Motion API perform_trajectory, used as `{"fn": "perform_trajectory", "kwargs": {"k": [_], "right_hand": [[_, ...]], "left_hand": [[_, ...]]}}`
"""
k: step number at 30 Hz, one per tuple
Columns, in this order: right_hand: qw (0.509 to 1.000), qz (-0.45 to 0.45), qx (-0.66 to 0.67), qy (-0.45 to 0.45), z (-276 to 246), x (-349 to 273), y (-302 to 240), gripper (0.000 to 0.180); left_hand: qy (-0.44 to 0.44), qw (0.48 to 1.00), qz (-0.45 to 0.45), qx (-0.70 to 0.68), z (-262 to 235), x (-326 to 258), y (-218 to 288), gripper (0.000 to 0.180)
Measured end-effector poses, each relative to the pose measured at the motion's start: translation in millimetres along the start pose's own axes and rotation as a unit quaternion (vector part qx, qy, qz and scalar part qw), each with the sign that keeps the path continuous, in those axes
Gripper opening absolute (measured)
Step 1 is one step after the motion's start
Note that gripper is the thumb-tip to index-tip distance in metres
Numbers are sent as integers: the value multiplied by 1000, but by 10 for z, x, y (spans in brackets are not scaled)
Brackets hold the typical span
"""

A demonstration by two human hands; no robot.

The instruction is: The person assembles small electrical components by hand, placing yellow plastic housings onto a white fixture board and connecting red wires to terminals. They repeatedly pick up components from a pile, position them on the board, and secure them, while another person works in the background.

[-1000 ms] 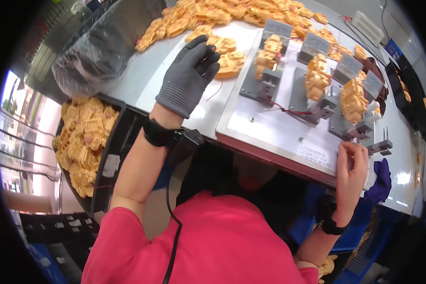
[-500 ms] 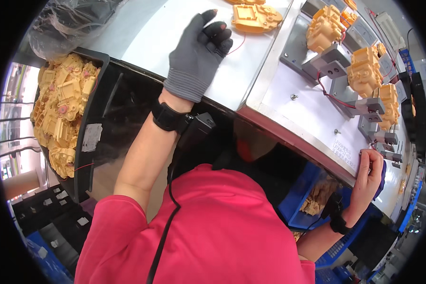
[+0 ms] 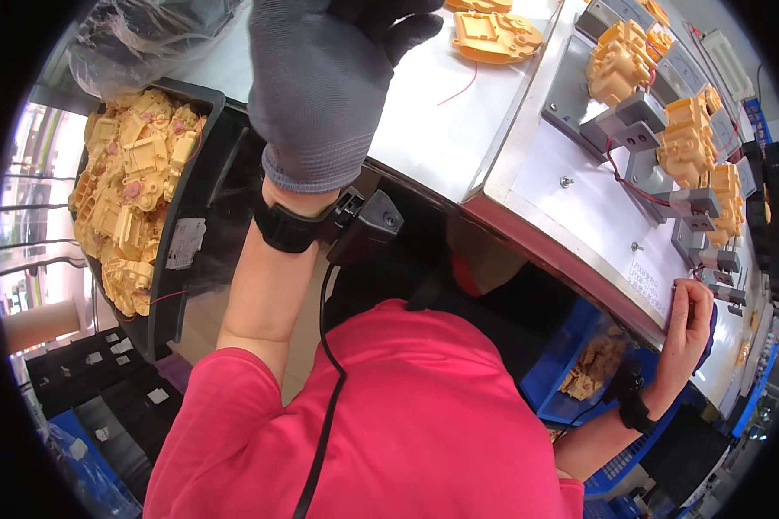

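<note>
My left hand (image 3: 320, 95), in a grey knitted glove, is raised over the white tabletop at the top of the view. Its fingers point up and to the right, apart and partly cut off by the upper edge; nothing shows in them. To its right lies a flat yellow plastic housing (image 3: 496, 39) with a thin red wire. At the far right my right hand (image 3: 688, 327) is at the front edge of a white fixture panel (image 3: 571, 216). Its bare fingers are bent together at the panel; what they grip, if anything, is hidden. Dark blue material shows behind that hand.
Several yellow housings (image 3: 688, 143) sit on grey metal fixture blocks with red wires at the right. A black bin (image 3: 177, 285) heaped with yellow parts stands at left, beside clear plastic film (image 3: 147, 43). A blue crate (image 3: 545, 394) is under the table's edge.
My left hand has come up and left, closer to the camera, its fingers less curled. The scene has shifted slightly right in view. My right hand stays at the panel edge.
</note>
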State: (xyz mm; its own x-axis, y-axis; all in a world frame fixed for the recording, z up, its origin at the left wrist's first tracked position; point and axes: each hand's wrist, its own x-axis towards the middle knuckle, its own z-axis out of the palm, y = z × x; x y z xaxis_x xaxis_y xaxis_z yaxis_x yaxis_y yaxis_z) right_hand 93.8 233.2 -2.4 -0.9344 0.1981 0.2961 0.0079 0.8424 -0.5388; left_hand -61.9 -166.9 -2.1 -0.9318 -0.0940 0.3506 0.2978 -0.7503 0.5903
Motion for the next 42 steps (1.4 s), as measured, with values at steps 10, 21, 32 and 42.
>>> {"fn": "perform_trajectory", "kwargs": {"k": [10,21,32,42], "right_hand": [[999,35,21,2,16,-4,-22,10],[999,28,39,-1,18,0,47,13],[1000,12,26,5,34,-10,-28,14],[1000,-3,14,-21,-20,76,-154,12]], "left_hand": [[-99,957,229,150,244,-187,213,64],[-220,928,281,106,284,-225,296,58],[-318,921,215,58,281,-233,244,53],[-94,913,29,396,189,-411,-252,36]]}}
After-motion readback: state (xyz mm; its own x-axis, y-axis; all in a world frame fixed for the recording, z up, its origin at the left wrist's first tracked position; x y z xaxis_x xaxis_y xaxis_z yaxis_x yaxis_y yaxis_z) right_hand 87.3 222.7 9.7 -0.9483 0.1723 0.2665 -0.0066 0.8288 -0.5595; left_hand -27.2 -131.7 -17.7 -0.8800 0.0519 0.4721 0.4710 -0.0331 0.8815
